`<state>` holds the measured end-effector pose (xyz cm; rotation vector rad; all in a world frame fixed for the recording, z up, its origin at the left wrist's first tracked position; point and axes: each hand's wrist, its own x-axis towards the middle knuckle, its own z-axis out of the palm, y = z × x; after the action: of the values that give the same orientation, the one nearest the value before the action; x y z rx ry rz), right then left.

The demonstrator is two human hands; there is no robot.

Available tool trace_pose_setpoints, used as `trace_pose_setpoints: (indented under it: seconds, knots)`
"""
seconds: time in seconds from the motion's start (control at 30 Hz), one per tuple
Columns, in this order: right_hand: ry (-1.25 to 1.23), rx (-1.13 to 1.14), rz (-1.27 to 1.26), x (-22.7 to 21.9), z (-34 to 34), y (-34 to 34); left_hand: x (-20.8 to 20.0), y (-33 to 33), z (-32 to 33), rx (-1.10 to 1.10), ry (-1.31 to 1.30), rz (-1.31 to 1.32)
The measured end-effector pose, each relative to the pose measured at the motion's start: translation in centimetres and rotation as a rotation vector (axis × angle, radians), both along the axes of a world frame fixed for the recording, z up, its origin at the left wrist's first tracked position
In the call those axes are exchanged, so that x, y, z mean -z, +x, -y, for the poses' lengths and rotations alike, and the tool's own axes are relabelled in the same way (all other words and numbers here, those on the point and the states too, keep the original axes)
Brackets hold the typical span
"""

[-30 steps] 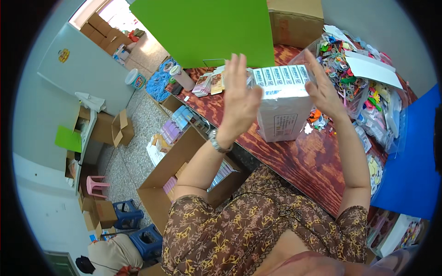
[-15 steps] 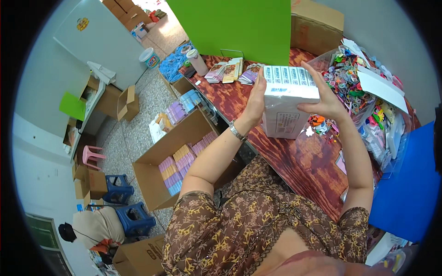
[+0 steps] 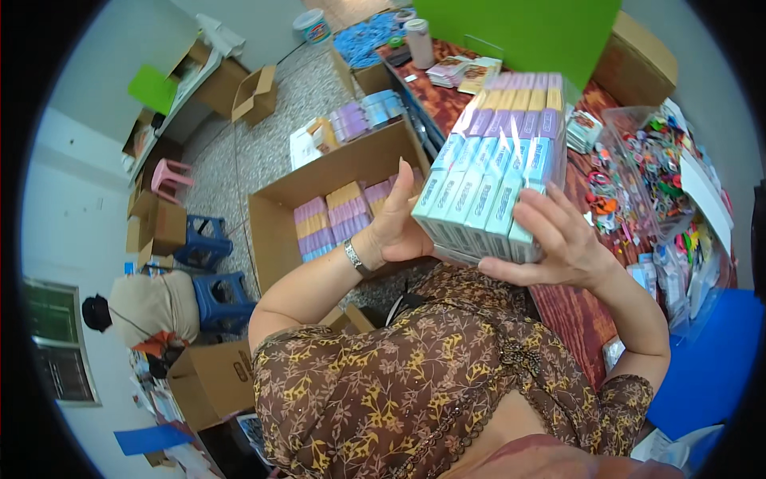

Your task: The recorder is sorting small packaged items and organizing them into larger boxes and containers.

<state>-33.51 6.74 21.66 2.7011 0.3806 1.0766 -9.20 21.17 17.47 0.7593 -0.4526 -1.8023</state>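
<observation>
wrapped pack of small boxes [image 3: 499, 160] is held tilted over the near side of the desk [image 3: 562, 319]. its near right corner is gripped by the right hand [image 3: 562, 243], fingers bent over the end, thumb laid along the lower edge. the left hand [image 3: 399, 223] is placed at the lower left, thumb raised; its fingers are hidden, so its grip cannot be told.

Blue stools [image 3: 219, 299] and a pink stool [image 3: 171, 169] stand on speckled floor [image 3: 239, 191].
</observation>
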Motion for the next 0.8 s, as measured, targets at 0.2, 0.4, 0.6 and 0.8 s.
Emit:
trace_pose_setpoints:
  seconds: [0.2, 0.4, 0.6, 0.8]
  knots:
    - [-0.210, -0.164, -0.054, 4.0, -2.0, 5.8, 4.4, 4.1, -5.5, -0.155, 0.020, -0.030]
    - [-0.112, -0.294, -0.065, 7.9, -5.6, 12.9, 7.7, 7.6, -12.2, -0.315, 0.138, -0.197]
    - [0.099, -0.408, -0.164, 11.9, -8.5, 17.2, 7.0, 12.2, -20.8, -0.548, 0.303, -0.092]
    - [0.204, -0.247, -0.232, 16.8, -5.6, 16.0, 9.6, 17.8, -20.7, -0.570, 0.524, -0.095]
